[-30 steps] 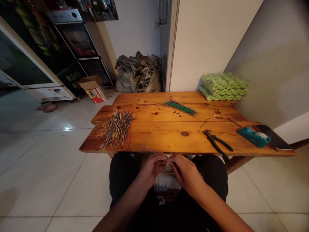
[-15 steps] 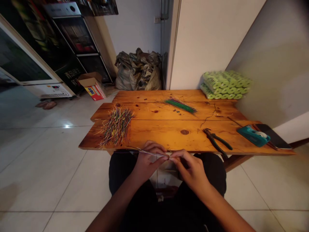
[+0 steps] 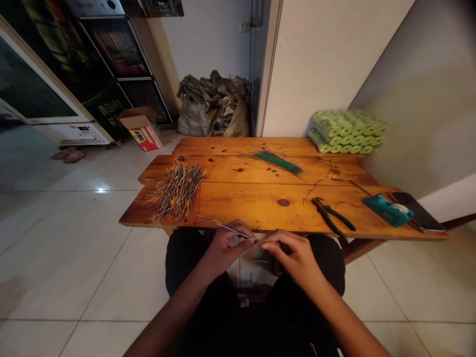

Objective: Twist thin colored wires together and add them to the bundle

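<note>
Above my lap, at the table's near edge, my left hand [image 3: 226, 248] pinches a few thin wires [image 3: 233, 230]. They stick out to the upper left past my knuckles, and their other ends show at my thumb tip. My right hand [image 3: 292, 249] is close beside those ends with thumb and forefinger pressed together; a small gap separates the two hands. Whatever the right fingertips hold, if anything, is too small to make out. A loose pile of many-coloured wires [image 3: 179, 191] lies to the left on the wooden table [image 3: 238, 198].
Farther back is a bundle of green wires [image 3: 278, 161]. On the right are pliers [image 3: 330, 218] with parted handles, a teal tape dispenser [image 3: 387, 209] and a dark phone [image 3: 422, 210]. Green-wrapped paper rolls [image 3: 347, 131] stand at the back right corner. Stuffed sacks [image 3: 213, 106] rest on the floor behind.
My right fingertips have come slightly away from the wire ends in my left hand. The wires in my left hand now tilt more steeply. The camera view has shifted a little.
</note>
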### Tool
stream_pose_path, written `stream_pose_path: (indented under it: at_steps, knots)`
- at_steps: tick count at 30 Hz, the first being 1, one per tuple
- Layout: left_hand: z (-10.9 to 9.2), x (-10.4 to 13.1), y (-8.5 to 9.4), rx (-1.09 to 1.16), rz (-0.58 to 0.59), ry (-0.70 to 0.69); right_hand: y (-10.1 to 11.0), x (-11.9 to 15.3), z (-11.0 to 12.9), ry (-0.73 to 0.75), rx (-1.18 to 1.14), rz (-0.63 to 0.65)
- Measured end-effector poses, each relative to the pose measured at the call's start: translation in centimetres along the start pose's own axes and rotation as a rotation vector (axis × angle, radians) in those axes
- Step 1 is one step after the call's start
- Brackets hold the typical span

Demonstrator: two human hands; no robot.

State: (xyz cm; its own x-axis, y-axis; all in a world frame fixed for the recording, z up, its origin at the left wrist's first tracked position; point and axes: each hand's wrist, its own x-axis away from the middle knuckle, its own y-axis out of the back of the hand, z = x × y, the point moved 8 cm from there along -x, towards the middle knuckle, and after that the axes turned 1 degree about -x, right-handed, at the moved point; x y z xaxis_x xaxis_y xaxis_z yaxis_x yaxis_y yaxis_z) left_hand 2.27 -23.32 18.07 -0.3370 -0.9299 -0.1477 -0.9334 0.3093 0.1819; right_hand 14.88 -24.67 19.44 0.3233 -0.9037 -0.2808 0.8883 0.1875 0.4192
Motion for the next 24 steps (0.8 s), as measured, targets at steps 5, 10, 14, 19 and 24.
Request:
stream_pose_path:
  at_steps: [5,10,14,19,24]
  knots:
    - [-1.6,0.3,-0.1,-0.280,-0.020,-0.112,-0.5,-0.2,-1.1,-0.072,0.058,0.024]
    - [-1.9,0.6,-0.8,-0.423,-0.012,-0.167,-0.8,0.1,0.4,0.097,0.248,0.026]
    - [-1.4,0.9,-0.7,-0.453,-0.053,-0.169,-1.0,0.2,0.5,0.112,0.259,0.024]
    - [-1.7,1.3,-0.3,-0.586,-0.107,-0.229,-0.9,0.1,-1.1,-0.096,0.002,0.002]
    - [-2.7,1.8,-0.7,-0.808,-0.133,-0.350,-1.8,0.5,-3.1,-0.346,-0.325,0.041]
